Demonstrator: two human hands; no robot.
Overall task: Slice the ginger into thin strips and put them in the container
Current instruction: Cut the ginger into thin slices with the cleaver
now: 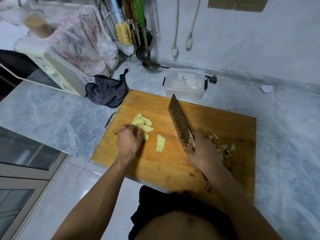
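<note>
A pile of pale yellow ginger slices (142, 122) lies on the left part of the wooden cutting board (216, 122). One slice (160, 143) lies apart, nearer the middle. My left hand (129, 142) rests on the near edge of the pile with curled fingers touching the slices. My right hand (203, 151) grips the handle of a cleaver (180, 121), whose blade is raised and points away from me, right of the slices. A clear plastic container (185, 84) with its lid on stands just beyond the board.
Ginger peel scraps (223, 146) lie on the board right of my right hand. A dark cloth (108, 91) sits at the board's far left corner, a microwave (52, 73) further left. Ladles (149, 63) hang at the wall. The board's near edge overhangs the counter.
</note>
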